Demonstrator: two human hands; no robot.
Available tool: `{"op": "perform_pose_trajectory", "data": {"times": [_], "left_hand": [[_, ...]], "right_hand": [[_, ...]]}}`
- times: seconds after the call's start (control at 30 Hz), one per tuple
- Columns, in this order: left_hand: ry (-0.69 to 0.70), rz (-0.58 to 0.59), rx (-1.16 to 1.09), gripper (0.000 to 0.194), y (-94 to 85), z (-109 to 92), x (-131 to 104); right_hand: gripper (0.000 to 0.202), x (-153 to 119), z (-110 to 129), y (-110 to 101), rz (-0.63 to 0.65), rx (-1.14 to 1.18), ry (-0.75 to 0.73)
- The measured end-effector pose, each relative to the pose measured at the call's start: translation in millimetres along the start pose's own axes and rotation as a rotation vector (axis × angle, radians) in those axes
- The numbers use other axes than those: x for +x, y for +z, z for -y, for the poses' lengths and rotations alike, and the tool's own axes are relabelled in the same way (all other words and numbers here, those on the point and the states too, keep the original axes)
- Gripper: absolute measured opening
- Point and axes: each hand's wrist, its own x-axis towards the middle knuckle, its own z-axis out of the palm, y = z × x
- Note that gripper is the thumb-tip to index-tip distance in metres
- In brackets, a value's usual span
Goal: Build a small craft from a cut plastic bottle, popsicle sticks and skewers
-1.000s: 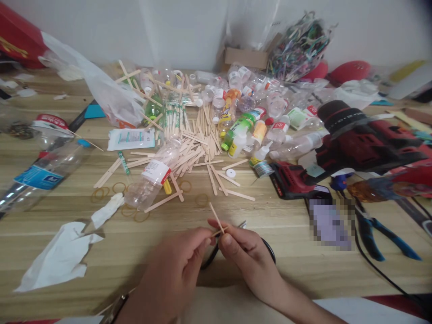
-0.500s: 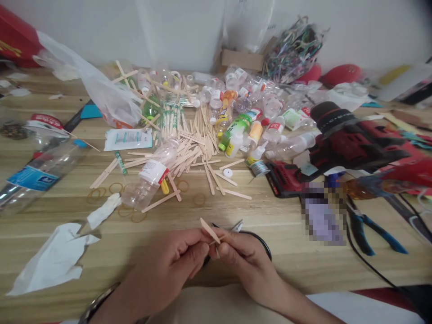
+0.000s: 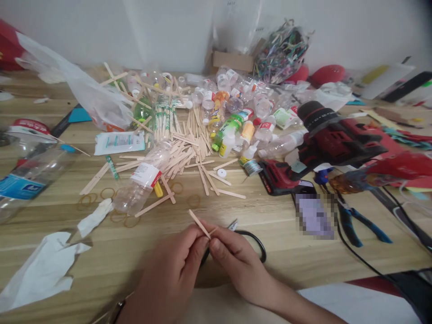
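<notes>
Close to the table's front edge, a flat wooden craft stick (image 3: pixel 199 223) sticks up from between my two hands, leaning to the upper left. My left hand (image 3: pixel 178 261) is closed, pinching its lower end between thumb and fingers. Against it, my right hand (image 3: pixel 236 261) is closed too, thumb and forefinger at the same end of the stick. A thin tan strand (image 3: pixel 213 231) shows at the pinch; whether it is a rubber band or a splinter I cannot tell. Black-handled scissors (image 3: pixel 259 245) lie behind and under my hands, partly hidden.
Loose craft sticks (image 3: pixel 182 155) are heaped mid-table. A clear plastic bottle (image 3: pixel 143 177) lies by several rubber bands (image 3: pixel 194 201). More bottles (image 3: pixel 232 126) crowd the back. Rightward are a red power drill (image 3: pixel 340 135) and pliers (image 3: pixel 362 222); torn tissue (image 3: pixel 43 265) lies left.
The view has shifted slightly, so the table's things appear further left. My hands stay together, the left turned more upright, and the pinched stick stands out a little further.
</notes>
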Motion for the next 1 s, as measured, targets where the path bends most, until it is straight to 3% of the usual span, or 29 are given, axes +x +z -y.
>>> {"op": "perform_pose_trajectory", "data": {"times": [0.3, 0.47, 0.63, 1.0], "left_hand": [[-0.040, 0.085, -0.129, 0.037, -6.1, -4.4, -1.7], [-0.033, 0.061, -0.147, 0.036, -4.7, -3.7, 0.9], [-0.045, 0.151, -0.206, 0.039, -6.2, -2.4, 2.4], [-0.020, 0.061, -0.140, 0.033, -2.9, -2.6, 2.6]], "right_hand": [[0.040, -1.7, -1.8, -1.6, 0.029, 0.023, 0.030], [0.046, -4.7, -9.6, 1.4, -0.021, 0.180, 0.089], [0.047, -5.6, -11.6, 1.2, -0.047, 0.212, 0.113], [0.045, -1.7, -20.1, 4.2, -0.032, 0.291, 0.147]]}}
